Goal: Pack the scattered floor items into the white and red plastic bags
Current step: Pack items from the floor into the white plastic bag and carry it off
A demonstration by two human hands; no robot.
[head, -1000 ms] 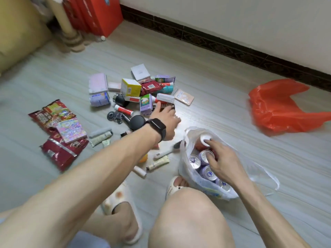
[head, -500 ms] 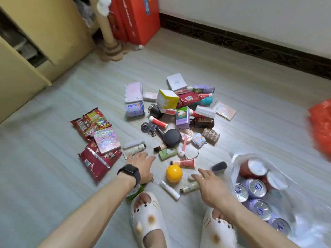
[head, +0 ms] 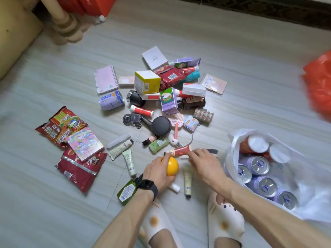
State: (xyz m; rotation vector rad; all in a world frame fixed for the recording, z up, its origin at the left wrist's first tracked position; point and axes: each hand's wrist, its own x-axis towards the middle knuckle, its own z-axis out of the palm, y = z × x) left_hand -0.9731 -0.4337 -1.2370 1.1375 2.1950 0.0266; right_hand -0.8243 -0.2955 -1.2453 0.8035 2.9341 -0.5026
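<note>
Progress: white bag [head: 234, 138] holds cans [head: 259, 165]; the heap [head: 146, 81] left of it is unpacked, red bag [head: 318, 86] beyond it (looks unused) | Hands: your left hand [head: 157, 173] wraps the yellow ball [head: 172, 166], your right hand [head: 204, 163] pinches the red tube [head: 180, 150], both just left of the white bag | Change: earlier both were empty.

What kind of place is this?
Probably a room in someone's home: a wood-look floor, a dark skirting board along the wall, and soft house slippers on the person's feet.
</note>
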